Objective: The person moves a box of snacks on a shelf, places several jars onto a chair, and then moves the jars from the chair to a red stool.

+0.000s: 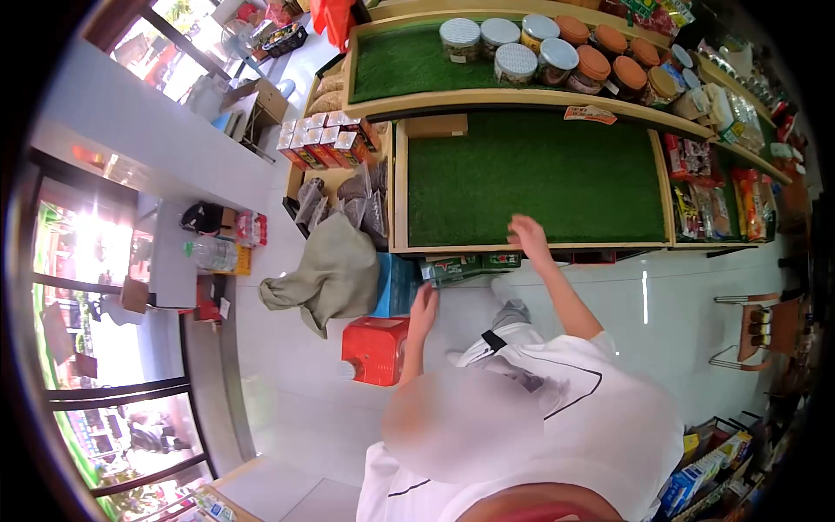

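My left hand (424, 311) is beside the blue box (396, 285), just left of the green cartons (452, 269) under the shelf. Its fingers point forward, loosely extended, with nothing visible in them. Over the front edge of the green-lined shelf (535, 178) is my right hand (527, 236), its fingers slightly bent and apart, holding nothing that shows. A red container (376, 350) stands on the floor by my left forearm. An olive cloth (335, 265) lies over things next to the blue box.
Jars with white and orange lids (515, 63) stand on the upper shelf. Boxed goods (322, 141) and dark bags are at the left end. Packaged goods (696, 204) fill the right compartments. A small rack (759, 331) stands on the floor at right.
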Demonstrator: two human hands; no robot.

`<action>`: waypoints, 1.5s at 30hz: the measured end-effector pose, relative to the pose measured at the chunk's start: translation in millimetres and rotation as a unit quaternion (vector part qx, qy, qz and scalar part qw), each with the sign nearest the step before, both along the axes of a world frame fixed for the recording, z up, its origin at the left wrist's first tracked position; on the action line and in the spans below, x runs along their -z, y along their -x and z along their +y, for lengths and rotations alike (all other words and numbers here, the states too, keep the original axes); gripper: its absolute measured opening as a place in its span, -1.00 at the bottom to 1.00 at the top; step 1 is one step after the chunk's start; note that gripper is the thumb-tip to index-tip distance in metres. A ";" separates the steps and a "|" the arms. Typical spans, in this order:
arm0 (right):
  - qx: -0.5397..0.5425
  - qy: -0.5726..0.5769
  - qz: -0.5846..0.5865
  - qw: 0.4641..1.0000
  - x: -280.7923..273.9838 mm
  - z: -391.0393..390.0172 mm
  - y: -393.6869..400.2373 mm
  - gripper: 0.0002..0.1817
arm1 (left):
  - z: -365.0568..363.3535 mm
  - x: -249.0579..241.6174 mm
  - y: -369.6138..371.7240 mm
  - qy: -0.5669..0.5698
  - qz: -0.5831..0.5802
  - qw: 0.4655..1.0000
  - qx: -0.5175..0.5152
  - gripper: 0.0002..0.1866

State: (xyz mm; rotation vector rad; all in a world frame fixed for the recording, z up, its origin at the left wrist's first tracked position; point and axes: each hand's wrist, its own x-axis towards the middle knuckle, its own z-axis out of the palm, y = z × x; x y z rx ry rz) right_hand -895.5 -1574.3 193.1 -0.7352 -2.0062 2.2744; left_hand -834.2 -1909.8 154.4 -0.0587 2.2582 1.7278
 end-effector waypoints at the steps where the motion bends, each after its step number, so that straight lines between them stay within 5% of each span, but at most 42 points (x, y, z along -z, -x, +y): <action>1: 0.001 0.001 0.042 0.999 -25.9 7.9 30.7 -0.57 | 24.6 -25.8 34.4 -0.018 0.026 0.999 0.010 -0.56; 6: 0.048 -0.023 0.251 0.966 -124.1 56.3 164.5 -0.47 | 168.1 -138.4 199.8 -0.014 0.245 0.966 0.080 -0.48; 9: 0.099 -0.097 0.274 0.952 -161.8 83.3 209.8 -0.38 | 254.2 -205.3 274.6 -0.029 0.320 0.945 0.065 -0.38; 10: 0.071 -0.040 0.246 0.966 -162.6 93.1 219.6 -0.29 | 276.4 -215.3 299.4 -0.027 0.353 0.933 0.067 -0.35; 12: 0.057 0.052 0.162 0.984 -167.7 107.1 238.0 -0.27 | 319.4 -232.6 338.9 -0.052 0.327 0.942 0.050 -0.35; 13: 0.075 -0.048 0.193 0.977 -140.7 110.9 257.5 -0.26 | 332.7 -237.1 357.4 -0.061 0.317 0.946 0.034 -0.35; 15: 0.046 -0.024 0.176 0.983 -154.1 117.7 255.1 -0.23 | 354.3 -222.5 397.2 -0.041 0.300 0.953 0.004 -0.40; 16: 0.032 -0.012 0.167 0.985 -161.9 121.3 253.0 -0.22 | 360.4 -227.9 405.2 -0.039 0.175 0.984 0.018 -0.37; 17: 0.018 0.037 0.164 0.986 -160.1 122.4 257.1 -0.19 | 361.5 -185.7 439.7 0.010 0.178 0.984 0.013 -0.35; 20: -0.002 0.005 0.180 0.984 -177.0 122.5 255.1 -0.20 | 378.7 -207.9 416.8 -0.008 0.248 0.966 -0.074 -0.43; 25: -0.005 0.085 0.225 0.971 -180.1 118.6 244.9 -0.27 | 373.4 -225.2 387.6 -0.057 0.292 0.952 -0.078 -0.57; 32: -0.023 0.087 0.328 0.940 -196.0 101.1 220.9 -0.45 | 334.2 -256.5 319.5 -0.231 0.306 0.920 -0.082 -0.44; 36: -0.111 0.028 0.327 0.938 -179.5 86.9 188.8 -0.36 | 286.9 -240.6 257.7 -0.167 0.347 0.914 -0.128 -0.43; 38: -0.200 -0.004 0.254 0.946 -167.4 81.1 165.1 -0.24 | 258.4 -219.9 215.9 -0.133 0.315 0.927 -0.152 -0.44; 40: -0.316 0.100 0.219 0.918 -123.5 64.6 145.5 -0.22 | 238.0 -186.7 166.4 -0.111 0.236 0.944 -0.202 -0.49; 42: -0.374 0.278 0.015 0.885 -107.0 50.9 111.2 -0.23 | 221.0 -145.5 106.3 -0.101 0.143 0.952 -0.252 -0.52; 43: -0.415 0.234 -0.061 0.877 -94.3 43.3 96.5 -0.25 | 214.5 -126.8 75.6 -0.082 0.099 0.954 -0.272 -0.54; 45: -0.498 0.151 -0.164 0.838 -69.1 28.0 69.2 -0.26 | 220.7 -114.4 20.9 -0.233 -0.040 0.881 -0.410 -0.56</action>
